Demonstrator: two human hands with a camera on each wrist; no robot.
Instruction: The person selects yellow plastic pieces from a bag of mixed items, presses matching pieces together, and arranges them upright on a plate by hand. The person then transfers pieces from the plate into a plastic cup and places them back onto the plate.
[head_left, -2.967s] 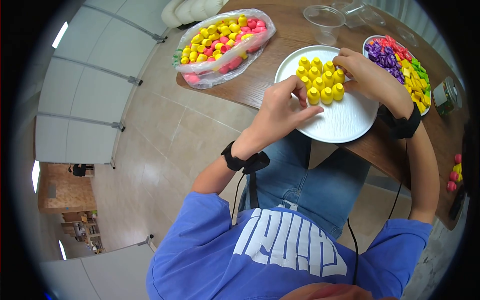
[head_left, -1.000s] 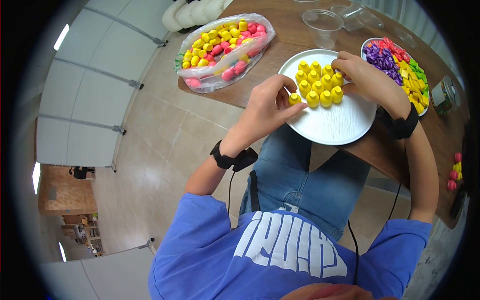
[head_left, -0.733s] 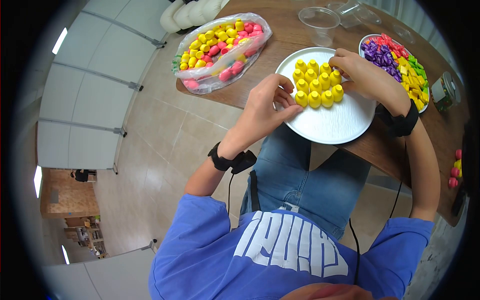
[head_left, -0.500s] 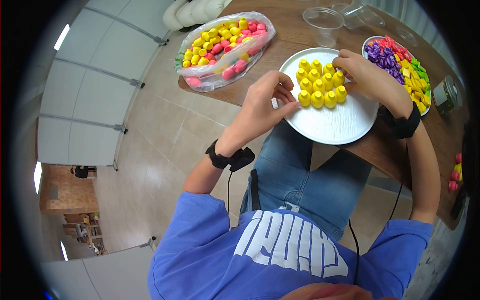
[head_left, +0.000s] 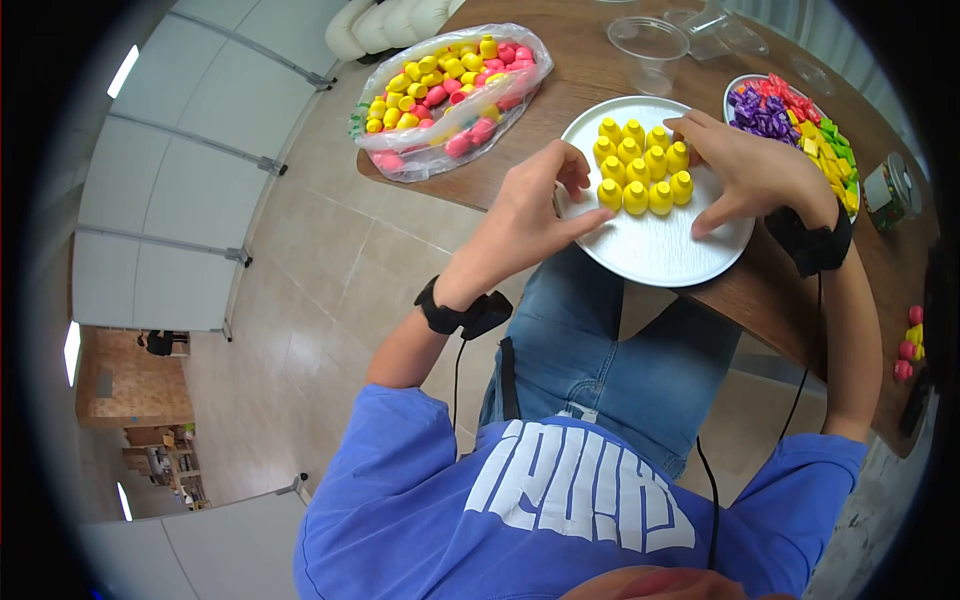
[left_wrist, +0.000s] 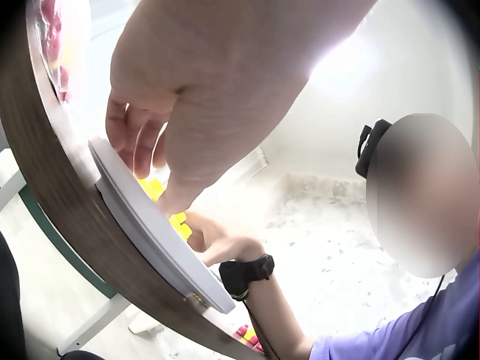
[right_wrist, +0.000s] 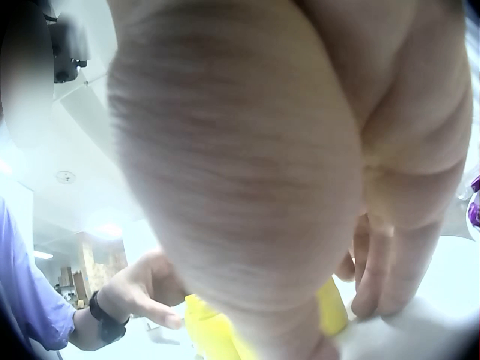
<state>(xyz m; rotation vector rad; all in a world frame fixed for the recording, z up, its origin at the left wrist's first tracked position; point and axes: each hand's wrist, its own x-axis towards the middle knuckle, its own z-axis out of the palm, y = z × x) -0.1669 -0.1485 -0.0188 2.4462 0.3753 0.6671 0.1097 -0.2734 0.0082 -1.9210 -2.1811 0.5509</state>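
Yellow bottle-shaped pieces (head_left: 636, 170) stand upright in close rows on a round white plate (head_left: 670, 250). At the plate's left side the left hand (head_left: 535, 205) has its thumb tip by the front-left piece, its other fingers loosely bent. On the right, the right hand (head_left: 760, 175) spreads its thumb over bare plate while its fingertips are beside the back-right pieces. In the left wrist view, the left hand (left_wrist: 202, 90) arches above the plate (left_wrist: 161, 240). The right wrist view shows the right hand (right_wrist: 262, 172) hiding most of the yellow pieces (right_wrist: 214, 330).
A clear bag (head_left: 515, 92) of yellow and pink pieces lies at the table's left. Behind the plate stands a clear plastic cup (head_left: 650, 65). A tray of coloured pieces (head_left: 825, 155) and a lidded jar (head_left: 888, 195) are at the right.
The left hand has moved left from the front row, and the front-left piece now stands in line there. The right hand has shifted, its thumb now spread towards the plate's front.
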